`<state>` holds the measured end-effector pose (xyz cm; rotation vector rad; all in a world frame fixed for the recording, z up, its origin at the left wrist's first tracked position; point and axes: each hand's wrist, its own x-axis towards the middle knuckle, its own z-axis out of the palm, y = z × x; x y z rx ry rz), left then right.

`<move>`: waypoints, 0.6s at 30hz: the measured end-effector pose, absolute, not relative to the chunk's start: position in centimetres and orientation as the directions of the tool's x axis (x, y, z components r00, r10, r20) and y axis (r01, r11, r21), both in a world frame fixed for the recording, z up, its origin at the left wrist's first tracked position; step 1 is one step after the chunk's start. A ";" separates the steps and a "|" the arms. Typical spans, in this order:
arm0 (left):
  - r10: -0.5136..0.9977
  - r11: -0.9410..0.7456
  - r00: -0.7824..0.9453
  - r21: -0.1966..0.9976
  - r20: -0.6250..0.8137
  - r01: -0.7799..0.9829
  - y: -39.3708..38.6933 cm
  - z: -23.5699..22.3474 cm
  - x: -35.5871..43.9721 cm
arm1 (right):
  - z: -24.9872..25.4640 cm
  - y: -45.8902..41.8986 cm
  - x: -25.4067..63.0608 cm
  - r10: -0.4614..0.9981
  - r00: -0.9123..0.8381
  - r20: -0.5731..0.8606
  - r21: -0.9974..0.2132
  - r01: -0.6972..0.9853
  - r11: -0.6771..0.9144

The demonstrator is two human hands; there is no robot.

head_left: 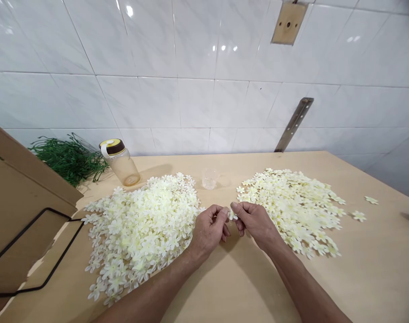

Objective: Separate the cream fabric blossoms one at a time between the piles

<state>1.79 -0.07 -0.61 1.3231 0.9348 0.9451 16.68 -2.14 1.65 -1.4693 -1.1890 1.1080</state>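
My left hand (209, 229) and my right hand (253, 222) meet over the middle of the wooden table (376, 269). Both pinch one small white fabric flower (230, 215) between their fingertips. A big heap of white flowers (140, 224) lies just left of my left hand. A flatter spread of white flowers (292, 206) lies to the right of my right hand.
A small clear cup (210, 178) stands behind my hands. A plastic jar with a yellow and brown lid (120, 162) and a bunch of green stems (68, 157) sit at the back left. A cardboard box (19, 211) with black cord fills the left. White tiled wall behind.
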 end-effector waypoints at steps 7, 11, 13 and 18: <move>0.957 -0.011 0.291 1.000 0.003 0.023 -0.2 0.0 1.7 | 1.5 -2.5 16.9 0.992 0.108 -0.060 -0.960 0.265 -0.086; 0.957 -0.108 0.281 0.989 0.075 0.104 -0.7 0.2 1.7 | 2.4 -2.0 17.8 0.988 0.142 0.058 -0.837 0.546 -0.030; 0.938 -0.180 0.323 0.972 0.123 0.152 -1.0 0.2 1.7 | 3.9 -1.1 18.0 0.976 0.115 0.187 -0.718 0.694 0.056; 0.890 -0.299 0.424 0.918 0.170 0.260 -1.3 -0.5 1.7 | 7.7 3.3 17.0 0.938 -0.213 0.274 -0.266 0.920 0.287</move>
